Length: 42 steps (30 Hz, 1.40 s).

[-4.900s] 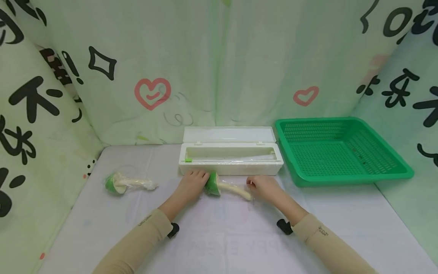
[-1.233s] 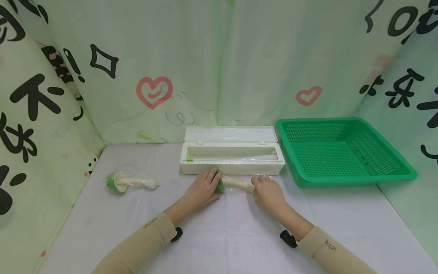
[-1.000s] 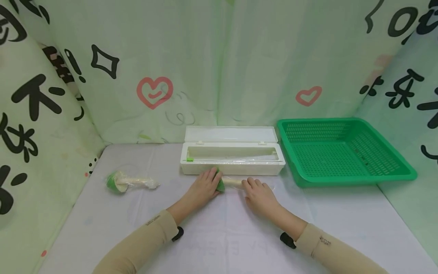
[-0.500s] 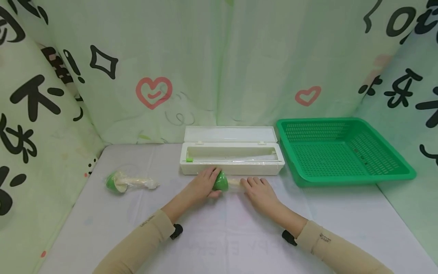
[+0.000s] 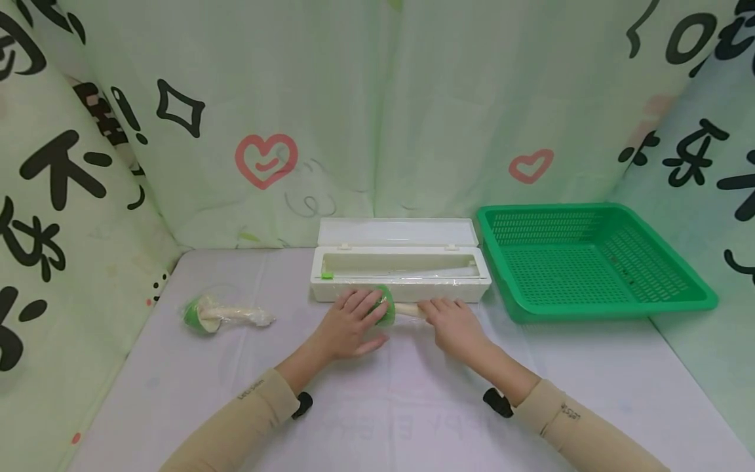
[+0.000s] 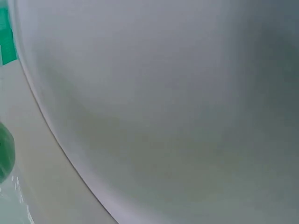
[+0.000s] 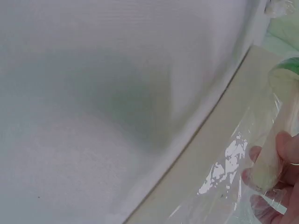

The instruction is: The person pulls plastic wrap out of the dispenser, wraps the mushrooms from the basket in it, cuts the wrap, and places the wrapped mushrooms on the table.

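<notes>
A mushroom with a green cap and a cream stem is in front of the white cling film dispenser, wrapped in clear film. My left hand touches the cap from the left with its fingers extended, the thumb held apart below. Around the stem's far end my right hand curls its fingers. In the right wrist view, fingertips pinch the film-covered stem, and loose shiny film spreads beside it. Only an edge of the green cap shows in the left wrist view.
The dispenser's lid stands raised behind, and a small green slider sits at its left. A green mesh basket is at the right. Another film-wrapped mushroom lies on the white tablecloth at the left.
The right hand has gone from beside the stem tip to gripping the stem, which now lies straighter across. The cap has turned, and the left thumb has spread away from it.
</notes>
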Available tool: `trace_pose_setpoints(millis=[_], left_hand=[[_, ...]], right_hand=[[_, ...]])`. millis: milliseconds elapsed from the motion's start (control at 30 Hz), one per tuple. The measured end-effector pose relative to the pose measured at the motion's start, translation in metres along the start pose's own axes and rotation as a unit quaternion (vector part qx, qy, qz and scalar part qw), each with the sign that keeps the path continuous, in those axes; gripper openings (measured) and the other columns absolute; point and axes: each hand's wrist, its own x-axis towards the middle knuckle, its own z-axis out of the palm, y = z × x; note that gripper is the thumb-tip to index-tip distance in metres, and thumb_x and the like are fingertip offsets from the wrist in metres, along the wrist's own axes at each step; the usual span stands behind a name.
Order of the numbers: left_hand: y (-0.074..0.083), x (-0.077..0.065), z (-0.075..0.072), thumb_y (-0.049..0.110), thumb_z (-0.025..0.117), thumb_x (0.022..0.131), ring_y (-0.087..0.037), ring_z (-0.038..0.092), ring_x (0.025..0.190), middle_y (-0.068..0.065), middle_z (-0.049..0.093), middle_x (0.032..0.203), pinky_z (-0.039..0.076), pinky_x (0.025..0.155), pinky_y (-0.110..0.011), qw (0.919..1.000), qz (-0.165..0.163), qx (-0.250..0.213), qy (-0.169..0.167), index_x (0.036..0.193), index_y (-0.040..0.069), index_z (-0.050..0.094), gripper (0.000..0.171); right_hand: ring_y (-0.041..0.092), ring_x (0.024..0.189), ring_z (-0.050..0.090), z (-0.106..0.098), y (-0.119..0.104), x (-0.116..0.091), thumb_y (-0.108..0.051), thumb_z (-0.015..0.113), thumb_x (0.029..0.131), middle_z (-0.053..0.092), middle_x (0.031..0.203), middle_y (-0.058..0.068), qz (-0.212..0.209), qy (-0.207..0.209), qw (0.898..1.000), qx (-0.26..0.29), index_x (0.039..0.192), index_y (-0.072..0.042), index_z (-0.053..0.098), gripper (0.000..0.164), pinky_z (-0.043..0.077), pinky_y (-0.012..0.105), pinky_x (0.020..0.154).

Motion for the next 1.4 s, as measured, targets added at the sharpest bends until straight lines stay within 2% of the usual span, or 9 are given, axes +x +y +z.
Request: trace_pose_setpoints(millis=[200,367,533,633,767,833,933,1067,1400], left_hand=[[0.002,0.004,0.002,0.054,0.073,0.064,-0.025,0.047,0.102,-0.011,0.048,0.115,0.036,0.088,-0.036,0.997,-0.059,0.041,-0.03,0.122,0.01,0.041,0.08],[-0.001,0.004,0.005,0.055,0.072,0.066,-0.025,0.052,0.096,-0.012,0.052,0.108,0.04,0.085,-0.036,0.995,-0.064,0.07,-0.03,0.122,0.008,0.043,0.078],[-0.007,0.007,0.006,0.058,0.065,0.071,-0.025,0.054,0.09,-0.012,0.054,0.101,0.041,0.082,-0.035,0.9943,-0.059,0.085,-0.025,0.122,0.006,0.047,0.075],[-0.011,0.009,0.005,0.06,0.064,0.07,-0.024,0.055,0.085,-0.012,0.055,0.097,0.042,0.079,-0.035,0.9941,-0.058,0.09,-0.02,0.119,0.005,0.049,0.075],[-0.015,0.012,0.001,0.061,0.064,0.068,-0.024,0.056,0.083,-0.011,0.057,0.093,0.043,0.078,-0.036,0.9936,-0.053,0.098,-0.018,0.117,0.004,0.05,0.076],[-0.017,0.014,-0.001,0.063,0.063,0.068,-0.024,0.056,0.082,-0.01,0.057,0.092,0.044,0.079,-0.037,0.9934,-0.051,0.101,-0.019,0.116,0.005,0.05,0.077],[-0.02,0.017,-0.003,0.064,0.062,0.068,-0.023,0.056,0.082,-0.008,0.057,0.091,0.043,0.08,-0.037,0.9928,-0.057,0.104,-0.018,0.114,0.006,0.048,0.077],[-0.027,0.026,-0.009,0.068,0.06,0.066,-0.022,0.056,0.081,-0.007,0.056,0.088,0.043,0.08,-0.036,0.9904,-0.06,0.125,-0.004,0.111,0.008,0.049,0.076],[-0.044,0.048,-0.025,0.069,0.055,0.07,-0.024,0.054,0.08,-0.007,0.058,0.086,0.041,0.08,-0.036,0.9849,-0.07,0.158,-0.004,0.114,0.014,0.054,0.071]], right_hand=[[0.024,0.09,0.056,-0.008,0.002,0.004,-0.005,0.061,0.083,0.063,0.096,0.005,0.001,-0.006,1.0,0.022,0.109,-0.008,0.059,0.026,0.042,0.04,0.074],[0.025,0.095,0.056,-0.012,0.005,0.005,-0.008,0.061,0.085,0.063,0.1,0.006,-0.014,0.006,1.0,0.015,0.111,-0.009,0.06,0.027,0.041,0.044,0.081],[0.025,0.093,0.057,-0.013,0.011,0.004,-0.02,0.063,0.085,0.061,0.1,0.005,-0.044,0.069,0.997,-0.009,0.116,-0.012,0.057,0.033,0.039,0.046,0.082],[0.026,0.091,0.055,-0.01,0.017,0.004,-0.028,0.069,0.08,0.057,0.1,0.006,-0.065,0.111,0.991,-0.02,0.118,-0.014,0.053,0.044,0.037,0.047,0.083],[0.025,0.088,0.053,-0.003,0.026,0.005,-0.025,0.073,0.074,0.053,0.094,0.005,-0.084,0.172,0.981,-0.042,0.113,-0.017,0.053,0.045,0.035,0.047,0.082],[0.024,0.084,0.053,-0.002,0.03,0.007,-0.021,0.07,0.075,0.053,0.09,0.005,-0.092,0.205,0.973,-0.049,0.109,-0.016,0.053,0.038,0.035,0.047,0.079],[0.024,0.076,0.053,-0.004,0.035,0.012,-0.024,0.054,0.09,0.053,0.085,0.004,-0.103,0.249,0.961,-0.057,0.107,-0.013,0.053,0.02,0.036,0.046,0.077],[0.023,0.071,0.052,-0.015,0.04,0.02,-0.032,0.029,0.1,0.054,0.083,0.004,-0.107,0.287,0.95,-0.065,0.105,-0.011,0.054,0.033,0.037,0.046,0.077],[0.023,0.069,0.048,-0.038,0.05,0.039,-0.035,0.032,0.098,0.05,0.077,0.005,-0.113,0.308,0.942,-0.071,0.104,-0.009,0.053,0.034,0.035,0.048,0.078]])
